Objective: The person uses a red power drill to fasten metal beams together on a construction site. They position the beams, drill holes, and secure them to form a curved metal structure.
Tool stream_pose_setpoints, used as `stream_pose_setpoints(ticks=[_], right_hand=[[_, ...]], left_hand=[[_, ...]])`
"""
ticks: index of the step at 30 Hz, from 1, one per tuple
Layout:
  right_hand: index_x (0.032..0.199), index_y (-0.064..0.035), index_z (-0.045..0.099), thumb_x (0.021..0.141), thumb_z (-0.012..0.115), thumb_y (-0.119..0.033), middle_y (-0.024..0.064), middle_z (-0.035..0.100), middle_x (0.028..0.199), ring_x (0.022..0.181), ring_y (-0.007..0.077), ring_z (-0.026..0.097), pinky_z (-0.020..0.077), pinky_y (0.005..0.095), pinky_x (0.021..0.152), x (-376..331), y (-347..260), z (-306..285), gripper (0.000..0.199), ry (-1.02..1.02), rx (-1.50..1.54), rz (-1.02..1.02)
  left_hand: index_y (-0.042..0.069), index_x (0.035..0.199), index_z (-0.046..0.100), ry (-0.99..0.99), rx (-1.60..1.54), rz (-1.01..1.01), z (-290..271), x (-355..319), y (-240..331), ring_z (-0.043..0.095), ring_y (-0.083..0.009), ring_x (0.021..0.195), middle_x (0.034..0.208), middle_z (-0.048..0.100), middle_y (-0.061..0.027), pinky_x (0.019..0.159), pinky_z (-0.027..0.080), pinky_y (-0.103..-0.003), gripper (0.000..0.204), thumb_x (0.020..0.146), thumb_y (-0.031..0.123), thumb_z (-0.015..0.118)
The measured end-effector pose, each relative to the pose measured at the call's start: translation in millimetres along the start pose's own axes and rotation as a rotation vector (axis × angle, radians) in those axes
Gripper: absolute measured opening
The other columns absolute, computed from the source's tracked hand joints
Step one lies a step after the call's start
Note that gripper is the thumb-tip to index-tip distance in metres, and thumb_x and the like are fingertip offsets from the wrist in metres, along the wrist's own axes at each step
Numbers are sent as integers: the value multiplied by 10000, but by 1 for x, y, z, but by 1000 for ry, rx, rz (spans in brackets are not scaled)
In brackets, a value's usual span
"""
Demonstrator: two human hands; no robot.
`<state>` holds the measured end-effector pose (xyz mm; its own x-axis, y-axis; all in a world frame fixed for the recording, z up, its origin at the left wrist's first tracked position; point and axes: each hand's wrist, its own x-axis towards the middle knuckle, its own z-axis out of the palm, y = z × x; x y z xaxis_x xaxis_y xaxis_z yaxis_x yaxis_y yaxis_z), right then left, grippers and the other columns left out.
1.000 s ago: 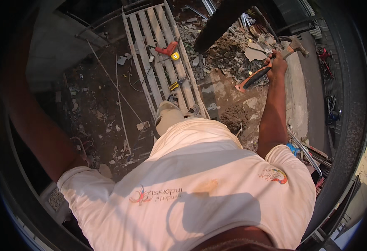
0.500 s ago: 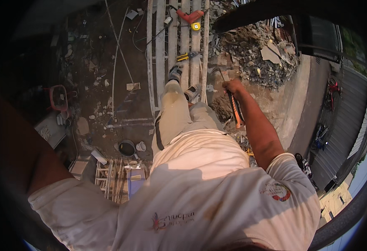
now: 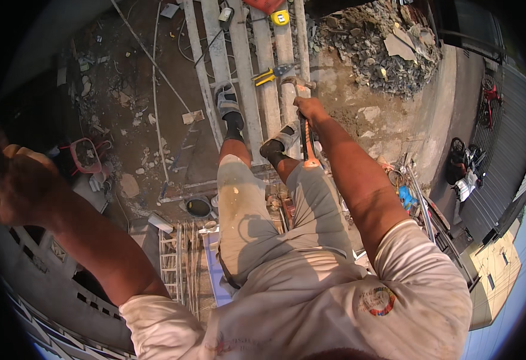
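Observation:
My right hand (image 3: 311,110) grips a hammer (image 3: 308,144) just below its head, with the orange and black handle pointing back toward my thigh. The hammer head is over the pale planks, by my right foot. At the far left, my raised left hand (image 3: 23,183) has its fingers curled; dark shadow hides what they hold, if anything. Yellow-handled snips (image 3: 269,76) lie across the planks (image 3: 265,54) ahead of my feet. Farther along sit a yellow tape measure (image 3: 280,17) and a red power tool (image 3: 266,5), partly cut off by the view's edge.
I stand on narrow planks with gaps between them, high above the ground. Rubble (image 3: 383,60) is heaped at the far right. Below left are a red wheelbarrow (image 3: 85,156), a dark bucket (image 3: 198,207) and a wooden ladder (image 3: 170,264). Motorbikes (image 3: 464,162) stand at the right.
My right hand has moved left with the hammer, from beside the planks to above them. My left hand has come into view. My view has shifted, showing more of my legs.

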<state>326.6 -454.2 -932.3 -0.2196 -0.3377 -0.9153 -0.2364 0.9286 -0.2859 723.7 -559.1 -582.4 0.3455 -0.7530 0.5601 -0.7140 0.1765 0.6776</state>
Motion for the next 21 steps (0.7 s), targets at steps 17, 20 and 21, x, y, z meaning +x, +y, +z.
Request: stream_pose_setpoints(ticks=[17, 20, 21], right_hand=[[1204, 131, 497, 885, 528, -280, 339, 530, 1273, 1174, 434, 554, 454, 445, 972, 259, -90, 176, 522, 467, 380, 41], [1197, 130, 458, 881, 557, -294, 326, 571, 1191, 1097, 417, 590, 464, 448, 928, 271, -95, 190, 538, 501, 302, 11], [1146, 143, 488, 878, 570, -302, 325, 590, 1147, 1055, 412, 609, 471, 449, 905, 281, -90, 193, 525, 544, 269, 0]], left_hand=[[55, 1385, 455, -1174, 242, -343, 202, -240, -267, 427, -417, 1297, 1384, 418, -249, 1070, 391, -464, 717, 786, 257, 794], [58, 1376, 469, -1153, 273, -198, 286, -192, -294, 452, -391, 1284, 1357, 468, -232, 1073, 394, -448, 756, 742, 253, 831], [58, 1378, 468, -1150, 257, -138, 320, -182, -302, 455, -386, 1283, 1361, 468, -228, 1073, 396, -446, 773, 733, 265, 840]])
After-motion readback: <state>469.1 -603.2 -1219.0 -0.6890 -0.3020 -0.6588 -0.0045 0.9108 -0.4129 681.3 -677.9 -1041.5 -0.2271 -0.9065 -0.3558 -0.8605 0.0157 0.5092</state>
